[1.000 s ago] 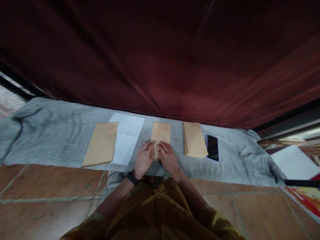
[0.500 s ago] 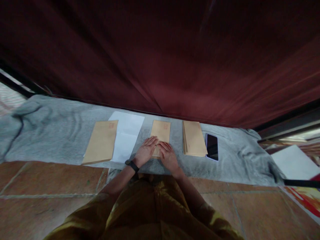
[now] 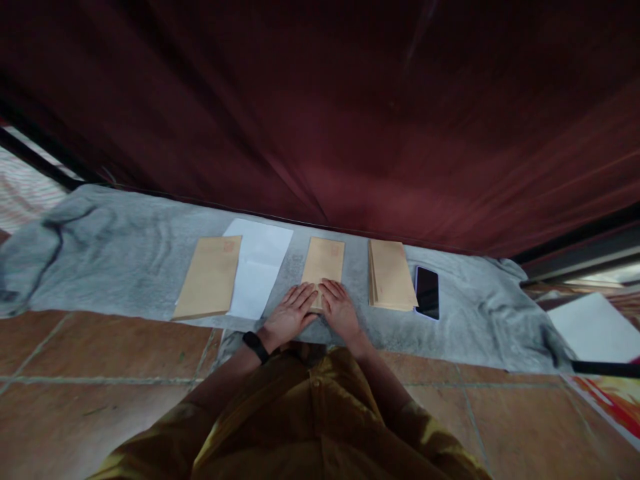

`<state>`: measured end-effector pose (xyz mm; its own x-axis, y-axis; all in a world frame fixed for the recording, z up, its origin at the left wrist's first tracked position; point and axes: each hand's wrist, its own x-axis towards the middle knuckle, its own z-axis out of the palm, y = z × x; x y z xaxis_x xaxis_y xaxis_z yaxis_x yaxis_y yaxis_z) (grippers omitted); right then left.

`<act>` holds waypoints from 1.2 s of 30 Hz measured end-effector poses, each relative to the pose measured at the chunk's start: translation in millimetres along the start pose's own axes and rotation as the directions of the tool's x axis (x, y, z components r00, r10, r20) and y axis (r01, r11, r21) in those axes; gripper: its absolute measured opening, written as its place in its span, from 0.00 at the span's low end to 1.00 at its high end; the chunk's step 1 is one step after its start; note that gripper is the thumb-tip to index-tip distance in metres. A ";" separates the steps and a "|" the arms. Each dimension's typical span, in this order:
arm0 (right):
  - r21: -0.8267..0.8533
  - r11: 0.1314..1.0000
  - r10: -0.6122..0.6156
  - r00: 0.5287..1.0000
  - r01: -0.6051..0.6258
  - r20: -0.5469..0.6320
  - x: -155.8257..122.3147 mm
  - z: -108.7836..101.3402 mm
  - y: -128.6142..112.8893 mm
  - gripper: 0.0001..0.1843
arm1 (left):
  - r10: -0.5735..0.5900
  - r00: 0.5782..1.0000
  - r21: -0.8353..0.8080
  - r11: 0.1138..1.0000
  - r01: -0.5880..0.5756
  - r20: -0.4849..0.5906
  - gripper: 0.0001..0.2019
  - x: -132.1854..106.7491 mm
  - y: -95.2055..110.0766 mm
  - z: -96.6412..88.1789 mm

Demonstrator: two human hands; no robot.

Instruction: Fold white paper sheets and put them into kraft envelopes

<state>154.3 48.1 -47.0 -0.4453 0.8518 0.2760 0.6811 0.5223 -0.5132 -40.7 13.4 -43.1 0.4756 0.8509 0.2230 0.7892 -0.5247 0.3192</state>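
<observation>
Head view, left to right: one left pile [image 3: 207,277] of smooth brown paper envelopes, its layers too tight to count, overlaps one visible white sheet [image 3: 260,267], flat and faintly creased. Next come two hands on one middle envelope [image 3: 324,259], a narrow brown oblong with a red printed mark near its far end, lying flat on the soft, rumpled grey cloth [image 3: 130,267]. The left hand [image 3: 290,315], one black band [image 3: 255,347] at its wrist, has its fingers extended and close together, resting on the envelope's near part. The right hand [image 3: 340,310] lies opposite, fingers slightly bent, fingertips on the same paper; neither hand grips. Further right, one fanned stack [image 3: 393,277] shows several brown edges, its near corner reaching one dark-screened, round-cornered phone [image 3: 427,293].
</observation>
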 end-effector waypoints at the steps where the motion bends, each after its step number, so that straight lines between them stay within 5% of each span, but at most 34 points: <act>1: 0.010 1.000 0.008 1.000 -0.008 -0.003 1.5 -0.1 -1.8 0.23 | -0.001 1.000 0.002 1.000 0.001 0.001 0.26 0.4 0.8 0.3; 11: 0.059 0.998 -0.017 0.999 0.015 0.035 15.5 15.9 -29.8 0.25 | -0.015 0.999 0.018 1.000 0.014 0.031 0.23 0.1 3.6 4.4; 29: -0.144 0.989 0.044 0.999 -0.044 0.002 -19.4 -9.8 -10.7 0.24 | -0.022 0.999 -0.010 1.000 0.021 -0.041 0.27 -17.9 -6.7 -1.4; 36: -0.118 0.992 0.051 0.998 -0.053 -0.021 -22.7 -11.4 -8.1 0.24 | -0.040 0.998 -0.118 0.992 0.033 -0.057 0.24 34.3 -10.3 -12.8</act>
<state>165.5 24.9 -39.8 -0.3975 0.8779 0.2669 0.7675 0.4776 -0.4277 -37.5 47.7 -27.0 0.4207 0.8685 0.2622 0.7531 -0.4955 0.4329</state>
